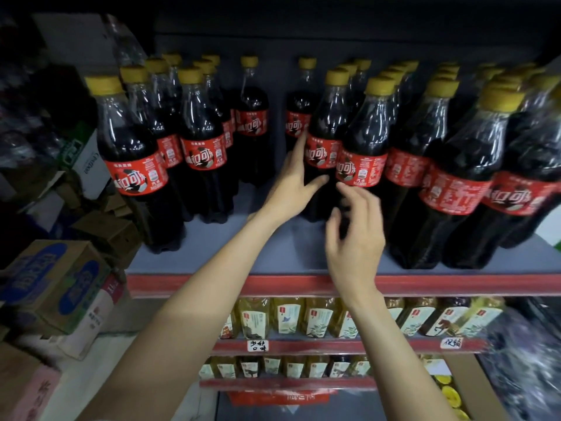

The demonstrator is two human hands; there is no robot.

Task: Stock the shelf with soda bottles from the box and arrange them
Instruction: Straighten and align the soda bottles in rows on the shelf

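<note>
Several dark cola bottles with yellow caps and red labels stand in rows on the grey shelf [230, 256]. My left hand [293, 183] is wrapped round the lower left side of one bottle [326, 135] in the middle row, fingers up along its label and thumb across its front. My right hand [353, 235] hovers just in front of that bottle and its right neighbour [364, 147], fingers loosely spread and holding nothing. A gap runs between the left group [200, 141] and the middle bottles.
Cardboard boxes [57, 287] are stacked on the left beside the shelving. Below the red shelf edge [273, 285], lower shelves carry yellow tea bottles [315, 317]. Shrink-wrapped cola packs [491, 165] crowd the shelf's right side.
</note>
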